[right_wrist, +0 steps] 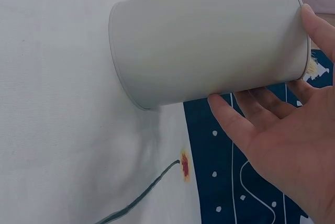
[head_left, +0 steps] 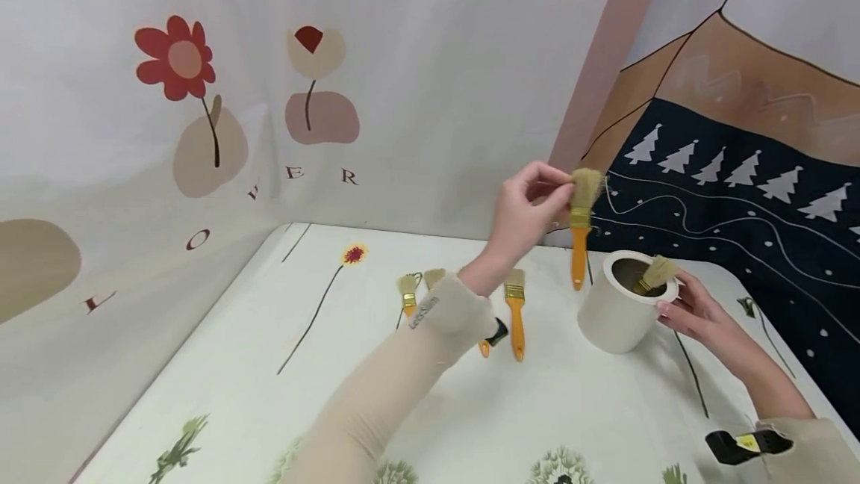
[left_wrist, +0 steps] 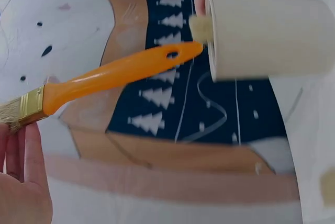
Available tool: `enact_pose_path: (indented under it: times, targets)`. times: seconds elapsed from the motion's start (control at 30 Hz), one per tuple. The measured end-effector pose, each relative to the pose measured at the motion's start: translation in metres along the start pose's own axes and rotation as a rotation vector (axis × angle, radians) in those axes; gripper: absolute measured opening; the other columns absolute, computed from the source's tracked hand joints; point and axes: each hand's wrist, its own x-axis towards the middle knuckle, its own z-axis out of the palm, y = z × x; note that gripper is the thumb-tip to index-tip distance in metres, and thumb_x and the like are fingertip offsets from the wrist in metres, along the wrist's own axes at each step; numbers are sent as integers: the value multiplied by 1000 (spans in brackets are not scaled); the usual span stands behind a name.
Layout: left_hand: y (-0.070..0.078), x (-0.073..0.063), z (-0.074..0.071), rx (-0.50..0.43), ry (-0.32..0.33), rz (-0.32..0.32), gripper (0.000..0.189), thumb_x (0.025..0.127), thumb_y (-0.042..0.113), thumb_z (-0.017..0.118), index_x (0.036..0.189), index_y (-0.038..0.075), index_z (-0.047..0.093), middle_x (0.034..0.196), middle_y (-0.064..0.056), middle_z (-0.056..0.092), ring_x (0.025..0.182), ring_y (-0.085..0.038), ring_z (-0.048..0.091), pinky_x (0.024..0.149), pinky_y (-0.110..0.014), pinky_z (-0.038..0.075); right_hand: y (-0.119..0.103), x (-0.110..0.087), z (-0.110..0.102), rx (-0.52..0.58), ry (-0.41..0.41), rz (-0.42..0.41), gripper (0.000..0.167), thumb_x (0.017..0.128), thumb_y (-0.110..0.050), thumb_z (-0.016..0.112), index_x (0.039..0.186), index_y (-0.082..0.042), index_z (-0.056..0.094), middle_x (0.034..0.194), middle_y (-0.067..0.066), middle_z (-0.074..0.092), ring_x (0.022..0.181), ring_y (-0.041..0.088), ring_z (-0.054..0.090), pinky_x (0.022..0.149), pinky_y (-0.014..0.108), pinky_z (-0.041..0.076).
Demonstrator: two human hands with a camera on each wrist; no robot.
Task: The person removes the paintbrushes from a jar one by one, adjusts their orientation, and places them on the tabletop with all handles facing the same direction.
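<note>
My left hand (head_left: 527, 204) pinches a paintbrush (head_left: 581, 234) by its pale bristles, and the orange handle hangs down. In the left wrist view the orange handle (left_wrist: 125, 68) points toward the mouth of a white cylindrical container (left_wrist: 272, 38). That container (head_left: 613, 323) stands at the right of the table, its dark inside facing up. My right hand (head_left: 702, 316) grips it near the rim, with the thumb at the edge and the fingers along its side (right_wrist: 209, 43). Another paintbrush (head_left: 657, 275) sits inside, bristles up over the rim; its handle is hidden.
On the white table (head_left: 376, 409) lies a paintbrush (head_left: 515, 312) with an orange handle, left of the container. More brushes (head_left: 407, 291) lie farther left, partly behind my left sleeve (head_left: 403, 372). Printed curtains (head_left: 430, 95) hang close along the table's back and right edges.
</note>
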Motion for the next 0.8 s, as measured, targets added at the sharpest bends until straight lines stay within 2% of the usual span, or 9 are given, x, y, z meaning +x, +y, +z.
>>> enact_pose_path:
  times: [0.17, 0.27, 0.4, 0.53, 0.8]
  targets:
    - [0, -8, -44, -37, 39, -78, 11, 95, -1, 63, 104, -7, 60, 102, -16, 64, 85, -11, 67, 81, -34, 63, 1, -1, -2, 1, 4, -5, 71, 107, -22, 47, 161, -19, 1, 145, 22, 30, 107, -26, 43, 84, 6, 51]
    - [-1, -15, -70, -27, 72, -127, 11, 95, -2, 62, 104, -7, 59, 100, -11, 63, 86, -10, 66, 82, -34, 63, 1, -1, -2, 5, 3, -1, 71, 107, -22, 47, 161, -21, 1, 145, 20, 31, 107, -26, 43, 85, 5, 50]
    - [-5, -27, -106, 33, 118, -181, 11, 95, 0, 62, 104, -7, 58, 100, -9, 63, 88, -11, 67, 83, -33, 63, 2, -1, -3, 19, 1, -18, 70, 107, -20, 47, 161, -19, 2, 141, -4, 37, 108, -26, 44, 85, 6, 51]
    - [-10, -42, -138, 80, 166, -252, 11, 96, 1, 62, 104, -5, 57, 101, -8, 63, 90, -11, 68, 83, -31, 62, 2, -1, -3, 36, 2, -42, 69, 107, -16, 46, 161, -18, 3, 130, -27, 34, 109, -24, 45, 85, 6, 51]
    - [-29, -73, -196, 200, 259, -435, 13, 98, 4, 60, 108, -3, 56, 108, -7, 59, 92, -9, 66, 82, -26, 62, 1, -2, -2, 50, -6, -54, 69, 107, -17, 47, 161, -20, 4, 130, -28, 33, 110, -25, 45, 85, 6, 51]
